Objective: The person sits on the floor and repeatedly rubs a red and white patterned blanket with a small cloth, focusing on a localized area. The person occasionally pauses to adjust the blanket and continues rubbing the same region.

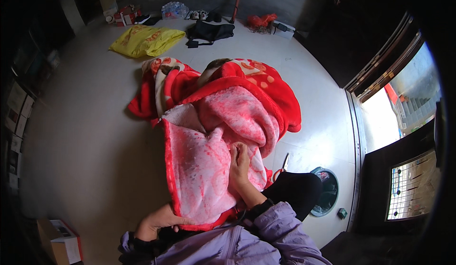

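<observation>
A thick red plush blanket (199,165) lies across my lap, its pale pink, mottled underside turned up near me. Its far part is bunched on the floor, showing red pile with cream and orange patterns. At the near left corner my left hand (158,219) grips the red bound edge, thumb on top and fingers underneath. My right hand (239,161) is closed in a pinch on the pink side near the middle, where the cloth gathers into folds. Whether anything small sits between those fingertips is hidden. Scissors (286,162) with orange-red handles lie right of the blanket, beside my knee.
A teal bin (336,193) stands right of my knee, near the open doorway (381,122). Beyond the blanket are a yellow plastic sack (146,41), a black bag (211,31) and wrapped water bottles (174,10). An open cardboard box (58,242) sits at lower left.
</observation>
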